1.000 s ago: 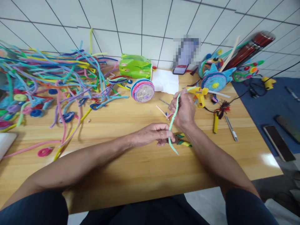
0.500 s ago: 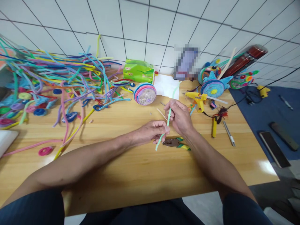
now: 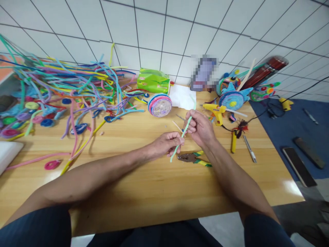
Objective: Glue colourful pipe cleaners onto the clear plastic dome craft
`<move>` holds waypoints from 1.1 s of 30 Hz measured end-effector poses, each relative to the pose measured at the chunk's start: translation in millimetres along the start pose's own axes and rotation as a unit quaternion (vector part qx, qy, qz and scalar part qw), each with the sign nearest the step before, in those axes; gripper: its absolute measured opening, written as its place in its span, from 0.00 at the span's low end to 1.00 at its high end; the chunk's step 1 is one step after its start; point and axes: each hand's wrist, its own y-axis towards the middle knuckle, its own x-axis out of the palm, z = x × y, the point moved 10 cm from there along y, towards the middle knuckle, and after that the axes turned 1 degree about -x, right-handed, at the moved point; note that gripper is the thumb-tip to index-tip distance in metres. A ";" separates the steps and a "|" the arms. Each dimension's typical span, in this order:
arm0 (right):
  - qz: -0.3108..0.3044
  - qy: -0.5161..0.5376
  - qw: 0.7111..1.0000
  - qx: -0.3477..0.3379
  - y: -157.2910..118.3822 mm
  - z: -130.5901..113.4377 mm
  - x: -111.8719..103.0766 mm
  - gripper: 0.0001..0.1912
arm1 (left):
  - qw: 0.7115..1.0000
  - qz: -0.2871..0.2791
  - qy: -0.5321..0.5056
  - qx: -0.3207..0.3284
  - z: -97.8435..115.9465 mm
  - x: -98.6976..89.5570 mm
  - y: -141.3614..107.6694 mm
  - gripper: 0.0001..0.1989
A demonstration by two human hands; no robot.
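We pinch a light-green pipe cleaner (image 3: 185,129) between thumb and fingers of our left hand (image 3: 166,144) and, farther up, our right hand (image 3: 202,127). It slants over the wooden table (image 3: 144,185), near the green-and-yellow-handled pliers (image 3: 189,157).

On view were one left hand (image 3: 166,144), one right hand (image 3: 202,128), one held pale green strip (image 3: 187,126), one pair of pliers (image 3: 189,157), one yellow glue gun (image 3: 218,112), one green packet (image 3: 153,81), one white sheet (image 3: 182,96), one red cylinder (image 3: 266,72), one blue mat (image 3: 285,123) and two dark slabs (image 3: 299,167); the heaped coloured stems (image 3: 89,73) were too tangled to count
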 end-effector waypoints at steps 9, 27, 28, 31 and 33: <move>0.045 -0.069 0.995 -0.058 5.4 -13.2 -17.8 0.34 | 1.000 0.016 0.025 0.003 -1.6 -1.1 -3.6 0.31; -0.012 -0.065 0.998 -0.002 -7.3 11.4 15.2 0.34 | 0.986 0.065 0.098 0.120 34.0 -7.8 -13.0 0.29; -0.014 -0.066 0.998 0.008 -7.3 13.7 15.9 0.34 | 0.983 0.069 0.110 0.128 35.5 -7.9 -14.4 0.27; -0.015 -0.067 0.998 0.018 -6.7 16.7 15.6 0.34 | 0.981 0.077 0.124 0.130 35.3 -8.6 -16.6 0.27; -0.005 -0.062 0.998 0.011 -5.4 15.0 12.0 0.34 | 0.985 0.076 0.113 0.108 30.0 -9.1 -15.6 0.29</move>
